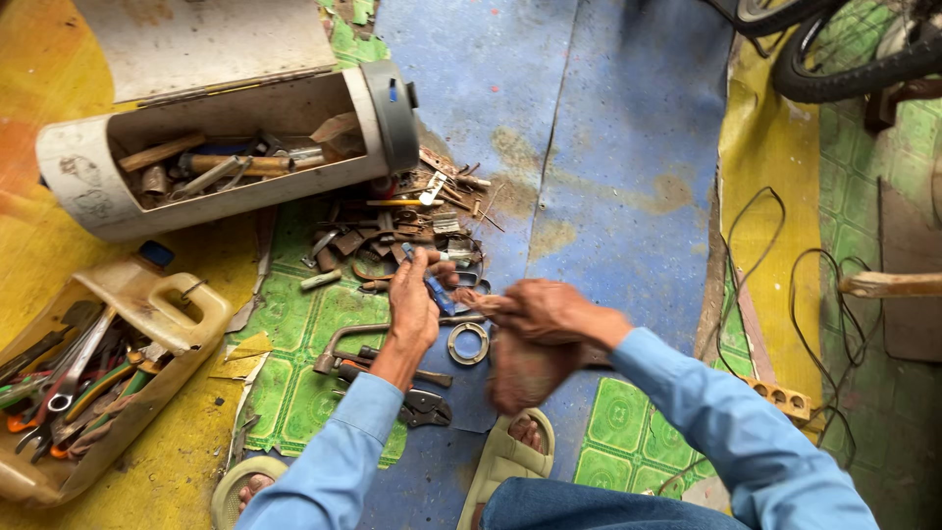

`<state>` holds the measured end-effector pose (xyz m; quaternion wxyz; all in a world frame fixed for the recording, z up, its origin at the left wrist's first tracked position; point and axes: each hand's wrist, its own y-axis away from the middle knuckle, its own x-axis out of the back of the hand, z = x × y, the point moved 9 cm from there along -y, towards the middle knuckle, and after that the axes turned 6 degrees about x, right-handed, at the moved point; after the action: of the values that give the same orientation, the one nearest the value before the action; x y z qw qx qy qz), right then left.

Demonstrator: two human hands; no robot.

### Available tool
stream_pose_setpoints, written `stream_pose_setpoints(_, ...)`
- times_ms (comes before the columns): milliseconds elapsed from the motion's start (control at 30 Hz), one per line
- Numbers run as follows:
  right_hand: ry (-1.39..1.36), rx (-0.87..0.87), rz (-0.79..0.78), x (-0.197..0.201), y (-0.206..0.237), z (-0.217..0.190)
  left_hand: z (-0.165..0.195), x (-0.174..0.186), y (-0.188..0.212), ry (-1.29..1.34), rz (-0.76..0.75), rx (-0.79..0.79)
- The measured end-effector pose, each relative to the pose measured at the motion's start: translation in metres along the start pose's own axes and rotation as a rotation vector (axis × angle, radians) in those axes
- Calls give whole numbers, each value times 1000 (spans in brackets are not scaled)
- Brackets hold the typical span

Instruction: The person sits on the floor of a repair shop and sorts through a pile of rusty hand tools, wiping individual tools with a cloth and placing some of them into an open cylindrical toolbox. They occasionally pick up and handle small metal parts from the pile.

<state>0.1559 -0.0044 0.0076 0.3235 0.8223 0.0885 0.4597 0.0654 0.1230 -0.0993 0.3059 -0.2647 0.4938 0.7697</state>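
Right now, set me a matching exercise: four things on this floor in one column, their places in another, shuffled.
Things:
1. white drum
2. metal ring
3. tyre
4. spanners

Places:
A. top right corner
B. inside the cut-open jug at left
C. on its side, upper left
D. on the floor between the left hand and right hand

Pairs: 1-C, 2-D, 3-A, 4-B

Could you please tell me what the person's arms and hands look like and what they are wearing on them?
Both arms are in long light-blue sleeves that reach the wrists. The left hand and right hand are bare, with no gloves, and I can see no rings or watch. The right one is slightly motion-blurred.
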Motion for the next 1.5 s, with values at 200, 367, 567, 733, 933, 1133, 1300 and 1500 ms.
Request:
stream_pose_setpoints(200,345,-281,-349,6,26,90,1,18,2,-421,101,101)
stream_pose_setpoints(367,252,-130,65,75,-45,64,37,28,10,-568,199,-106)
stream_pose_setpoints(567,37,-11,583,118,-112,-13,65,17,39,-844,249,-322)
stream_pose_setpoints(733,41,6,719,122,-121,-31,73,23,52,-884,272,-261)
stream_pose_setpoints(933,-13,-34,542,111,-140,-4,76,38,45,-792,309,-274)
stream_pose_setpoints(1133,-322,-32,440,75,-102,32,110,81,36,-1083,539,-439)
stream_pose_setpoints(1300,-793,-97,352,43,-61,48,146,146,45,-1308,776,-333)
stream_pose_setpoints(1500,-923,-25,422,35,-38,58,168,170,59,-1458,932,-219)
